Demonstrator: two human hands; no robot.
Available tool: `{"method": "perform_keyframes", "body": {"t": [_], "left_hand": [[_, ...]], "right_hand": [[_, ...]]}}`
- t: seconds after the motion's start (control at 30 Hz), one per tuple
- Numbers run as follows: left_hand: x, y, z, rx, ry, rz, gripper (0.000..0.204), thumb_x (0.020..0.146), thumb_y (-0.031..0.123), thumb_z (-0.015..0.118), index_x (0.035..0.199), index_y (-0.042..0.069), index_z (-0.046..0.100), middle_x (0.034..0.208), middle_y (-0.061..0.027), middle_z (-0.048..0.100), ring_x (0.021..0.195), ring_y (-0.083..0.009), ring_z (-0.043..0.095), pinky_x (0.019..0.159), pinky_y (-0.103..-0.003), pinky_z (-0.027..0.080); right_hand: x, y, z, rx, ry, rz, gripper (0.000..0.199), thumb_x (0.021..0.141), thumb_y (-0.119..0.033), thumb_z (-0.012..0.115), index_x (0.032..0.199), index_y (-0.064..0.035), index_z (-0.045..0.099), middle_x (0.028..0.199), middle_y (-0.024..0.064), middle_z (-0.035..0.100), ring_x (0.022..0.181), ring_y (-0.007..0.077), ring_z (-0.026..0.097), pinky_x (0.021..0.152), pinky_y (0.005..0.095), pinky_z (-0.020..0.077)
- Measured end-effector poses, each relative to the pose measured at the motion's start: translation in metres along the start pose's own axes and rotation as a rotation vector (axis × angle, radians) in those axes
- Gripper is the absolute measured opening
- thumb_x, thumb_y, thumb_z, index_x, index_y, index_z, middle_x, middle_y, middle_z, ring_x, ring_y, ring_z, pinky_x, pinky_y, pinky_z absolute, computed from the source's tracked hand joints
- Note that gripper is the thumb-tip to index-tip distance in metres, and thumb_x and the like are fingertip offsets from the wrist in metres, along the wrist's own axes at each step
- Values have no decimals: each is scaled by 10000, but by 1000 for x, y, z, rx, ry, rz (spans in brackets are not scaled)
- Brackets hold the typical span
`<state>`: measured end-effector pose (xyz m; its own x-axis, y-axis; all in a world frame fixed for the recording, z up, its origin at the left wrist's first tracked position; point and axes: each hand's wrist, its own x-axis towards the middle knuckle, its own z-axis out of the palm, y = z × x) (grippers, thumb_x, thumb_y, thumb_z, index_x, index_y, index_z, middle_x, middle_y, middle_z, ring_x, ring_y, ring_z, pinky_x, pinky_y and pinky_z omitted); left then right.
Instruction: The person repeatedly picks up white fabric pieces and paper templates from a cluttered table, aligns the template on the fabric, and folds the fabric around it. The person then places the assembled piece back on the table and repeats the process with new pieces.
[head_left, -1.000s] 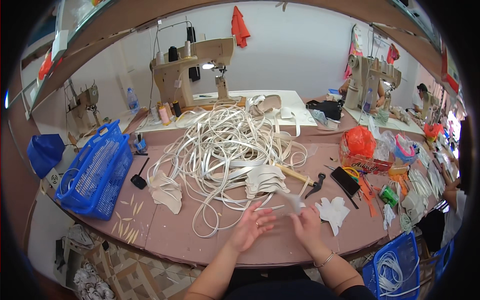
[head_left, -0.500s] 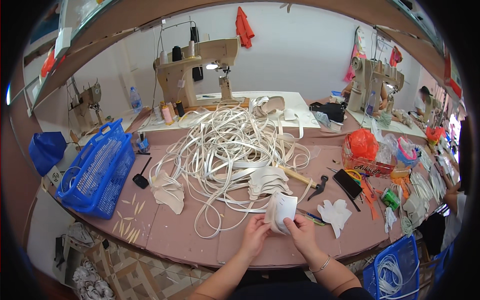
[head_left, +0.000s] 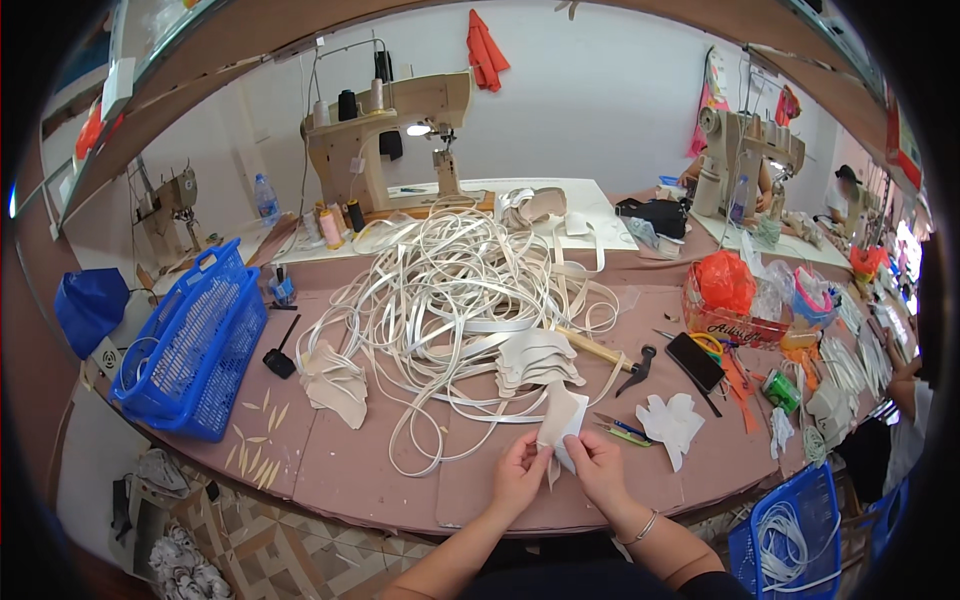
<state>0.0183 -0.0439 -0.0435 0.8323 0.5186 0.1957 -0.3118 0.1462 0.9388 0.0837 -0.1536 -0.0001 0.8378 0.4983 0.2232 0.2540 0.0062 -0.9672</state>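
Note:
Both my hands hold one cream, leaf-shaped cut piece [head_left: 561,422] upright over the front of the brown table [head_left: 370,470]. My left hand [head_left: 517,473] pinches its lower left edge, and my right hand [head_left: 599,468] grips its lower right edge. Just beyond lies a stack of similar cream pieces [head_left: 536,357]. A big tangle of white strap [head_left: 450,290] fills the table's middle. Another stack of cream pieces [head_left: 335,384] sits to the left.
A blue basket [head_left: 190,345] hangs off the table's left end. A hammer [head_left: 610,355], a black phone [head_left: 695,361], white cut pieces [head_left: 673,422] and pens [head_left: 620,428] lie to the right. A sewing machine [head_left: 390,135] stands at the back. A person [head_left: 905,400] sits far right.
My hands have lifted a cream piece off the table and drawn together on it, tilting it upright; a second ago they lay apart near the table's front.

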Motion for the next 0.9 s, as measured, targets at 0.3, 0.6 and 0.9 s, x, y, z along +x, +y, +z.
{"method": "perform_keyframes", "body": {"t": [0.3, 0.6, 0.9], "left_hand": [[11, 2, 11, -98, 293, 107, 205, 929, 163, 417, 1063, 11, 451, 973, -65, 534, 878, -96, 504, 763, -233, 425], [6, 23, 13, 49, 96, -37, 285, 822, 68, 600, 1080, 1, 497, 952, -68, 578, 835, -105, 555, 724, -225, 455], [24, 27, 0, -45, 67, 58, 226, 790, 23, 619, 1006, 7, 555, 904, -72, 604, 777, -113, 587, 688, -238, 485]], "right_hand": [[5, 2, 8, 767, -16, 388, 257, 902, -213, 507, 934, 28, 592, 826, 48, 619, 701, 99, 561, 640, 247, 453], [8, -3, -7, 474, 70, 148, 241, 906, -208, 502, 868, 11, 595, 776, 41, 615, 667, 72, 528, 611, 238, 434], [10, -12, -7, -143, 136, -209, 206, 874, -165, 532, 794, 17, 588, 665, 96, 564, 592, 163, 516, 564, 281, 414]]}}
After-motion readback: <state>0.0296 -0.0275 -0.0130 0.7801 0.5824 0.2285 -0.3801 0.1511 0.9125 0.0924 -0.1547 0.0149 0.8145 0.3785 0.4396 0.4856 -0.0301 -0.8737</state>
